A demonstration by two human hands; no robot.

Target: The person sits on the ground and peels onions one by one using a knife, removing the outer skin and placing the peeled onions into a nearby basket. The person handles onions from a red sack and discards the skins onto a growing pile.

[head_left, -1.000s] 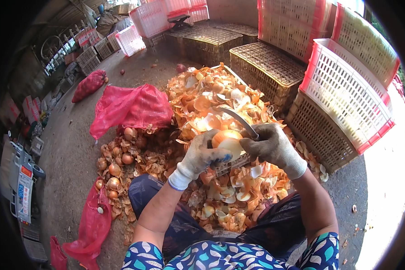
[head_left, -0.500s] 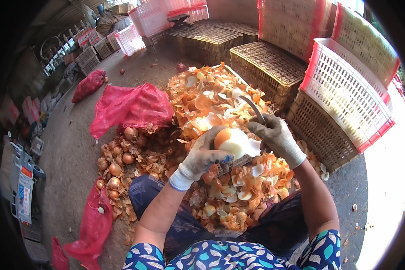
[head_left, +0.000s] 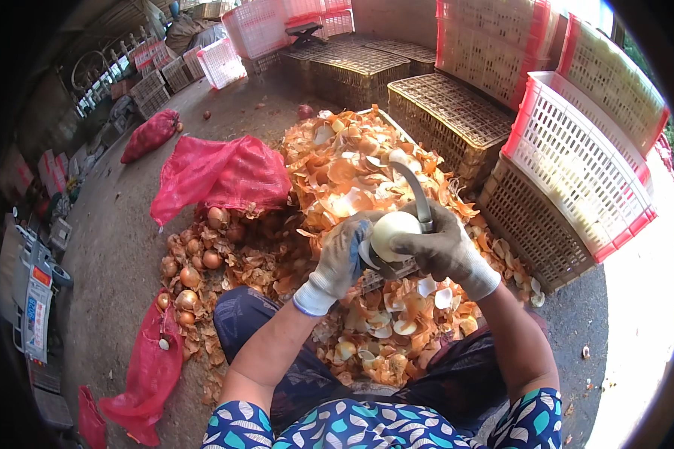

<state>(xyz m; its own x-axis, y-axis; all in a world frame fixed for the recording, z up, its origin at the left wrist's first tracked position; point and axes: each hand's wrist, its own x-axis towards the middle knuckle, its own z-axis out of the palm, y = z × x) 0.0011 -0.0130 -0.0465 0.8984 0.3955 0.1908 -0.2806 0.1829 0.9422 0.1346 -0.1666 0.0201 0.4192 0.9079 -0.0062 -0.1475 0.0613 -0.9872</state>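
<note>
My left hand (head_left: pixel 344 258), in a grey-and-white glove, grips the left side of a pale peeled onion (head_left: pixel 393 233) over the heap. My right hand (head_left: pixel 445 251), gloved too, is closed on a curved knife (head_left: pixel 416 187), blade pointing up, with its thumb pressed across the onion. Beneath both hands lies a big pile of orange onion skins (head_left: pixel 341 176) with white scraps, spilling between my legs. Unpeeled onions (head_left: pixel 211 258) lie to the left, beside and under a red mesh sack (head_left: pixel 225 172).
White-and-red plastic crates (head_left: pixel 577 165) stand stacked at the right, with dingy crates (head_left: pixel 445 120) behind the pile. A full red sack (head_left: pixel 148 136) lies back left; another red sack (head_left: pixel 146 382) lies lower left. A small vehicle (head_left: pixel 37 299) stands at the far left.
The orange skin on the onion no longer shows; the onion looks white. My left hand has turned around it, and my right hand has moved in against it, the knife more upright.
</note>
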